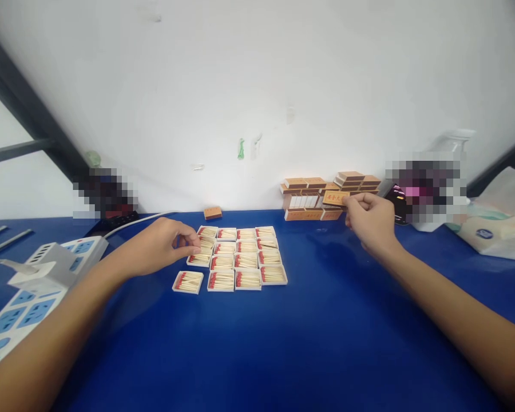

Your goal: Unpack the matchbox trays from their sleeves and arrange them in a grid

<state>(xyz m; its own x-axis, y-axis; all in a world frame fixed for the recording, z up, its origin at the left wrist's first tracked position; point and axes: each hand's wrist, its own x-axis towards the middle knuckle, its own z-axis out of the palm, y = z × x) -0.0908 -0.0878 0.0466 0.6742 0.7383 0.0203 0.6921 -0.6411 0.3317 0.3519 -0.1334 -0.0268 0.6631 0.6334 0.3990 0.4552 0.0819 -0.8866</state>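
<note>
Rows of open white matchbox trays [246, 261] filled with red-tipped matches lie on the blue table. My left hand [165, 247] is at the left column, thumb and index finger closed about the end of one matchbox tray [207, 244]; the fingers partly cover it. Below that hand, another filled tray [187, 282] sits slightly apart from the rows. My right hand [369, 220] pinches an orange matchbox [335, 198] with dark lettering by its right end. It is held in front of a stack of matchboxes [306, 214] by the wall.
A single matchbox [213, 213] lies near the wall. On the left are a white power strip [38, 309] with a plugged-in charger [47, 266] and a white cable [141, 220]. A tissue pack [493, 229] sits at the right, beside a blurred-out object. The wall [223, 86] bounds the table's back.
</note>
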